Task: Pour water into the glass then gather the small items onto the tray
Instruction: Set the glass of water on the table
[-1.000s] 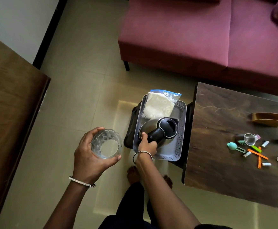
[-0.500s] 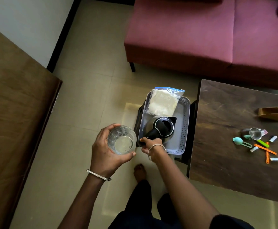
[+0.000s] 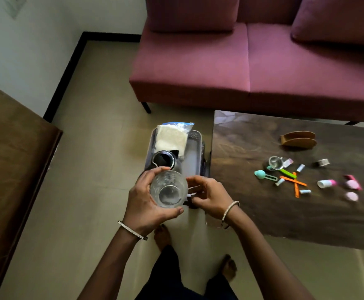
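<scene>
From the head view, no writing can be read: the bag with its blue top strip and the labels on the small items are too small and blurred.

The left hand reaches forward at mid-frame, palm turned inward. Its fingers curl round the far side of the glass and its thumb presses the near side, so the glass is gripped firmly around its wall. The glass stands upright with its mouth facing up, over the near end of the tray. How much water it holds cannot be told. A thin bangle circles that wrist.

The right hand is just right of the glass and apart from it, at the near right corner of the tray. Its fingers are loosely bent with the thumb below them. Blur hides whether they touch or hold the rim.

The kettle stands in the tray just beyond the glass, with the bag behind it. The small items lie scattered on the wooden table to the right, well apart from both hands, near a wooden holder. A maroon sofa stands behind.
</scene>
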### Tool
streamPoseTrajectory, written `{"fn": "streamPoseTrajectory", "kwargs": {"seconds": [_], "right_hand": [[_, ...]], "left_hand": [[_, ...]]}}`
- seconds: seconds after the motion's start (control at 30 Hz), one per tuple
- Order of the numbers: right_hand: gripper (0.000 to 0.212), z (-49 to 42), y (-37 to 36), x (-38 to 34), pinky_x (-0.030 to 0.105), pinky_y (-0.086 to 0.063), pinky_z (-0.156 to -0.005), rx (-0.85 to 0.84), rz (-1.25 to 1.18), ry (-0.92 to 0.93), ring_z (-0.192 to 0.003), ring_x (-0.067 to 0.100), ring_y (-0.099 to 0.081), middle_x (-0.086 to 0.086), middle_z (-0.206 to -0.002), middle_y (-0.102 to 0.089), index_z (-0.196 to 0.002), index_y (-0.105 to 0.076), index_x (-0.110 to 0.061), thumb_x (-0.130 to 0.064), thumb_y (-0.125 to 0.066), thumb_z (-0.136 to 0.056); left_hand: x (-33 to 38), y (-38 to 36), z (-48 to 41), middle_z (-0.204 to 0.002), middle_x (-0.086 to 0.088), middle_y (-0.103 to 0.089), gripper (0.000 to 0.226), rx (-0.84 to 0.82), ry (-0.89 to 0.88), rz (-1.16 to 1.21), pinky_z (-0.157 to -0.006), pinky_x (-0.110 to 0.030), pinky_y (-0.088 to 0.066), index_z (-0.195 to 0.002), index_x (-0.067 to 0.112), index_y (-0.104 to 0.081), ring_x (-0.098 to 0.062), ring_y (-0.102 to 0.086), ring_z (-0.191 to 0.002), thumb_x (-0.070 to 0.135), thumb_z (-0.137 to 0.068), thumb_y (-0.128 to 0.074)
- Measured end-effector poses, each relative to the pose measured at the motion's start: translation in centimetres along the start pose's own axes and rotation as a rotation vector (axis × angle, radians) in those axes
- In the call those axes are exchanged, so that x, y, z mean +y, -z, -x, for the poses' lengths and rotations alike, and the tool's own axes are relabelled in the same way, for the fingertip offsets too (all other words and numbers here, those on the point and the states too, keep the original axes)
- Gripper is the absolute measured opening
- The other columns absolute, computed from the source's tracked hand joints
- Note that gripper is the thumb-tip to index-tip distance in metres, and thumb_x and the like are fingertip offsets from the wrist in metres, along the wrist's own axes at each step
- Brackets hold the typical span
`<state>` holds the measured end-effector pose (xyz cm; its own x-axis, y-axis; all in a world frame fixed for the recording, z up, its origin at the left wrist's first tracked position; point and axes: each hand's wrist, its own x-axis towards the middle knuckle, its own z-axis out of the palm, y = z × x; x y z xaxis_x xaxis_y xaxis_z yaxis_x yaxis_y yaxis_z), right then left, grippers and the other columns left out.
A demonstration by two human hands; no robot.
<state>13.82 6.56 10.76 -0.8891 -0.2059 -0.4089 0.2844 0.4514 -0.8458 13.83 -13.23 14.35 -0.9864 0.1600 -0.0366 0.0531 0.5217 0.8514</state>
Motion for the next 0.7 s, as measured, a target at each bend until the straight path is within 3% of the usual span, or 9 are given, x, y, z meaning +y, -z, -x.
{"fn": "streamPoseTrajectory", "kwargs": {"seconds": [0.13,0.27,0.4,0.7], "right_hand": [[0.062,6.7,5.2,3.2,0.039,-0.058,-0.092,0.019,-0.034,0.081,-0.105,0.017,-0.07,0.004,-0.115,-0.07,-0.131,-0.058,-0.014,0.011,-0.064,-0.075],[0.068,13.4,10.3,6.9,0.033,-0.055,-0.098,0.116,-0.046,0.138,-0.114,0.013,-0.065,0.001,-0.124,-0.067,-0.135,-0.054,-0.012,-0.001,-0.08,-0.074],[0.075,19.9,15.2,10.3,0.026,-0.053,-0.098,0.257,-0.053,0.169,-0.116,0.004,-0.063,-0.006,-0.126,-0.065,-0.135,-0.052,-0.019,-0.011,-0.087,-0.069],[0.08,29.2,22.7,16.1,0.02,-0.054,-0.091,0.605,-0.096,0.122,-0.11,0.001,-0.065,-0.01,-0.119,-0.069,-0.132,-0.055,-0.024,-0.023,-0.094,-0.062]], "left_hand": [[5.6,-6.6,2.1,-0.117,0.007,-0.064,0.088,-0.07,-0.071,0.039,-0.095,-0.034,-0.053,-0.123,0.02,-0.058,-0.008,-0.062,-0.11,0.019,-0.043,-0.095],[10.9,-13.4,4.1,-0.118,0.005,-0.064,0.09,-0.16,-0.144,0.08,-0.096,-0.037,-0.053,-0.125,0.02,-0.057,-0.01,-0.063,-0.111,0.021,-0.044,-0.096],[16.0,-20.0,5.8,-0.121,0.005,-0.063,0.091,-0.257,-0.209,0.131,-0.096,-0.037,-0.053,-0.126,0.02,-0.056,-0.01,-0.062,-0.113,0.024,-0.045,-0.097],[24.6,-31.0,6.4,-0.124,0.011,-0.061,0.091,-0.503,-0.361,0.208,-0.094,-0.036,-0.054,-0.13,0.028,-0.053,-0.013,-0.061,-0.116,0.027,-0.049,-0.095]]}}
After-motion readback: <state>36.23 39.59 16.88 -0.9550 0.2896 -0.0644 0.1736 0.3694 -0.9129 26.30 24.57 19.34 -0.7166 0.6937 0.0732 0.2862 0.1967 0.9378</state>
